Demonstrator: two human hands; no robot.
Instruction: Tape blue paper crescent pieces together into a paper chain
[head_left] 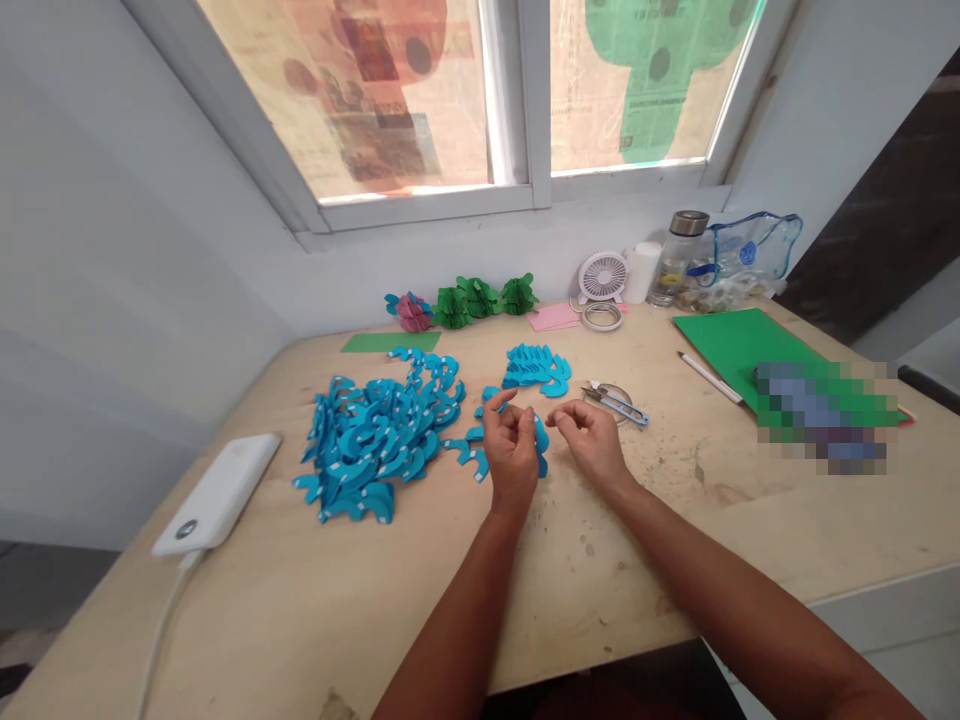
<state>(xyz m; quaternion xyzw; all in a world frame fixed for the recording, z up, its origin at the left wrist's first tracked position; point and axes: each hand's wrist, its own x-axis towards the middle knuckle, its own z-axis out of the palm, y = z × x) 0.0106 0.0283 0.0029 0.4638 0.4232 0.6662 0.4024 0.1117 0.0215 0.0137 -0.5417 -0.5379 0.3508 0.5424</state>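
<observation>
My left hand point(512, 440) is above the middle of the table with its fingers curled in and the thumb pressed toward them. Blue curved paper pieces point(542, 447) show right behind it; whether it grips one is hidden. Close by on the right, my right hand point(594, 438) pinches thumb and forefinger together, and anything between the tips is too small to make out. To the left lies a big heap of blue scalloped paper cutouts point(379, 435) with small white squares on them. A smaller row of blue cutouts point(534, 368) lies beyond my hands.
Thread snips point(619, 404) lie right of my hands, near a tape roll point(602, 317). Green folded paper shapes point(480, 298), a small fan point(603, 276) and a glass bottle point(677, 262) line the back. A white power bank point(217, 495) is left; green sheets point(757, 345) are right.
</observation>
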